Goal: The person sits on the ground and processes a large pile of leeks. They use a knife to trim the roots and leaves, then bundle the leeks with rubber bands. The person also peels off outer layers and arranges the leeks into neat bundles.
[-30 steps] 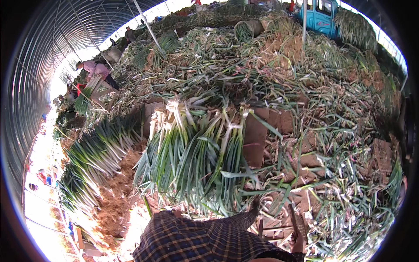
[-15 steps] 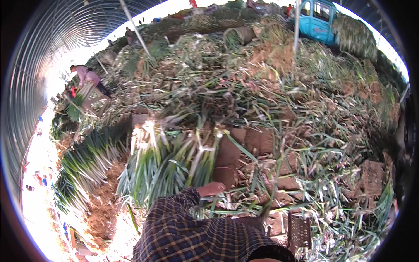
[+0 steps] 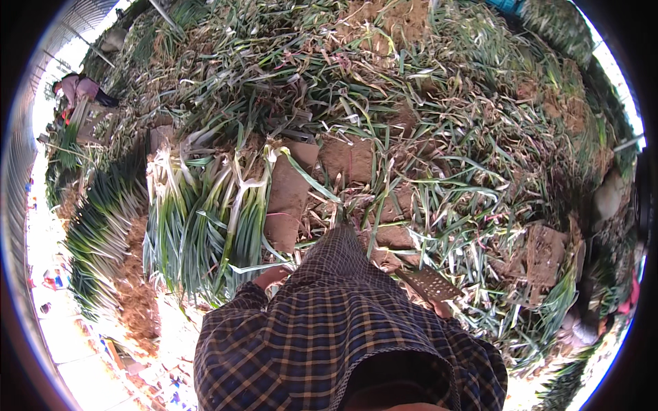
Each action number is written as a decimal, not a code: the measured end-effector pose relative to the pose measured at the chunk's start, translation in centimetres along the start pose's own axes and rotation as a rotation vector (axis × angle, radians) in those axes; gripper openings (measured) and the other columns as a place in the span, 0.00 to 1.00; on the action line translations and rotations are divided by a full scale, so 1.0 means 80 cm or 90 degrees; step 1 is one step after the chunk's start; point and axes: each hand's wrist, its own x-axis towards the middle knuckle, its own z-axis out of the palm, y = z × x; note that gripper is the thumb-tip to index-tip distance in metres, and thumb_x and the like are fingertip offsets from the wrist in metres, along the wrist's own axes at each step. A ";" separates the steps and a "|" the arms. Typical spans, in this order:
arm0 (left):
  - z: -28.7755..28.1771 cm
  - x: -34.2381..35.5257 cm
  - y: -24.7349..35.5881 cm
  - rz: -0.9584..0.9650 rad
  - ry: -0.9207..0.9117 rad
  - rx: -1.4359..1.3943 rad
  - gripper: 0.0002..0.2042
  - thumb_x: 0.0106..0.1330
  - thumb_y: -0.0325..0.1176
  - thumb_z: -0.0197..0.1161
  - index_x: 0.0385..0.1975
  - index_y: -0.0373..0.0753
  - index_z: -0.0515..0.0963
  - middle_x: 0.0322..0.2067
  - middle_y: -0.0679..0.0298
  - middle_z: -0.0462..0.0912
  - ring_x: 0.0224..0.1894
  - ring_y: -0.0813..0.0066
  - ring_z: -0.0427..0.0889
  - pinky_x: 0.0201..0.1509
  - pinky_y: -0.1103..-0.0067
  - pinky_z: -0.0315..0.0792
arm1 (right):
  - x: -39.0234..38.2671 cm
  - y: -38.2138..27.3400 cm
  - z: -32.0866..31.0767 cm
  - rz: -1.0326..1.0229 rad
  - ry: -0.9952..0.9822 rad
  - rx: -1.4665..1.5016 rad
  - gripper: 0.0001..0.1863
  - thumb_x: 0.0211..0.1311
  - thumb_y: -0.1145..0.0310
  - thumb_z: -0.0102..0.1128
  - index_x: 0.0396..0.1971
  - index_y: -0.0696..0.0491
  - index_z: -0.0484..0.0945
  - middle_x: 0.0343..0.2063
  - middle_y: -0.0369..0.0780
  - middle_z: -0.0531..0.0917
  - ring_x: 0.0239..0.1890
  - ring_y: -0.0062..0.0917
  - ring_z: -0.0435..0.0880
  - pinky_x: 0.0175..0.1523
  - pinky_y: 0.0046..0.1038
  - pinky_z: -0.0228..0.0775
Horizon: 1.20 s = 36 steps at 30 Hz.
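My left hand [image 3: 272, 277] hangs low beside the checked shirt, near the leafy ends of a bundle of green onions [image 3: 205, 219]. Its fingers are partly hidden and I cannot tell how far they are curled. The bundle lies with white stems and roots away from me. My right hand [image 3: 443, 310] grips the near edge of a brown perforated panel [image 3: 430, 283], perhaps a stool seat, which tilts beside my right side. What lies under the panel is hidden.
A long row of green onions [image 3: 103, 240] lies at the left. Brown cardboard [image 3: 291, 195] is beside the bundle, and loose leaves [image 3: 445, 144] cover the ground ahead. A person [image 3: 81, 89] bends at the far left. Another cardboard piece [image 3: 546, 253] lies right.
My view has tipped downward. The perforated panel has turned and come forward with my right hand on it. My left hand has drawn back closer to my body.
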 end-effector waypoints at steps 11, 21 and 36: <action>-0.072 0.209 0.113 0.166 0.171 0.296 0.12 0.63 0.37 0.56 0.27 0.38 0.82 0.25 0.52 0.83 0.30 0.55 0.83 0.35 0.64 0.76 | 0.131 -0.361 -0.035 -0.819 -0.075 -0.708 0.14 0.60 0.56 0.66 0.25 0.51 0.78 0.17 0.32 0.71 0.17 0.20 0.66 0.25 0.27 0.60; -0.252 0.313 0.408 0.030 0.211 -0.028 0.21 0.61 0.46 0.55 0.49 0.42 0.80 0.45 0.51 0.83 0.50 0.55 0.81 0.57 0.67 0.72 | 0.239 -0.846 0.136 -0.231 -0.009 -0.208 0.17 0.55 0.56 0.71 0.31 0.56 0.80 0.14 0.32 0.72 0.12 0.17 0.63 0.16 0.24 0.51; -0.334 0.397 0.483 -0.189 0.238 -0.281 0.15 0.61 0.42 0.57 0.42 0.40 0.81 0.40 0.60 0.85 0.41 0.63 0.84 0.43 0.70 0.77 | 0.361 -1.442 0.420 -0.255 -0.143 -0.100 0.17 0.66 0.55 0.61 0.29 0.54 0.74 0.15 0.34 0.63 0.15 0.19 0.58 0.22 0.27 0.55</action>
